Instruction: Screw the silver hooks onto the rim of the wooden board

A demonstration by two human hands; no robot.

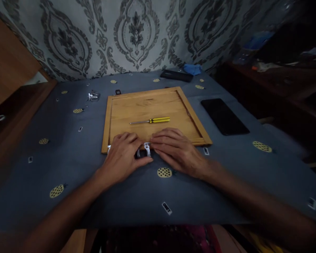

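A framed wooden panel (152, 105) lies flat on a blue patterned cloth (68, 165). A yellow-handled screwdriver (151, 121) rests on the panel's middle. At the panel's near edge sits a small metal hinge (146, 149). My left hand (126, 153) curls around the hinge from the left, thumb under it. From the right, my right hand (177, 149) lies with fingers together, its fingertips pressing on the hinge. Part of the hinge is hidden under both hands.
A black phone (223, 116) lies right of the panel. Another metal hinge (93, 96) sits at the back left, and a dark case (176, 75) and blue cloth wad (192, 69) at the back. Dark shelves stand on the right, wooden furniture on the left.
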